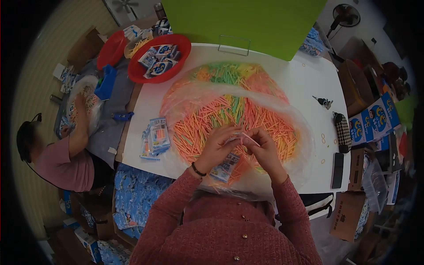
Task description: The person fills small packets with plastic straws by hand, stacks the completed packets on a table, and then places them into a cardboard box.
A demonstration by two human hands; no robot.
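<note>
Both of my hands meet over a large clear plastic bag (309,137) full of thin pink, orange, yellow and green sticks (194,128). My left hand (218,143) is closed, its fingertips pinching something small and pale. Opposite it, my right hand (265,150) pinches a thin pink stick (251,139). Below my left hand lies a blue-and-white printed packet (225,168) on the sticks. More filled packets (159,133) are stacked on the white table (141,106), left of the bag.
A red bowl (184,66) of packets stands at the back left, near a green panel (247,22). To the right are keys (324,102), a checkered pouch (342,132), a phone (338,170) and cardboard boxes (346,212). Another person (62,154) works at the left.
</note>
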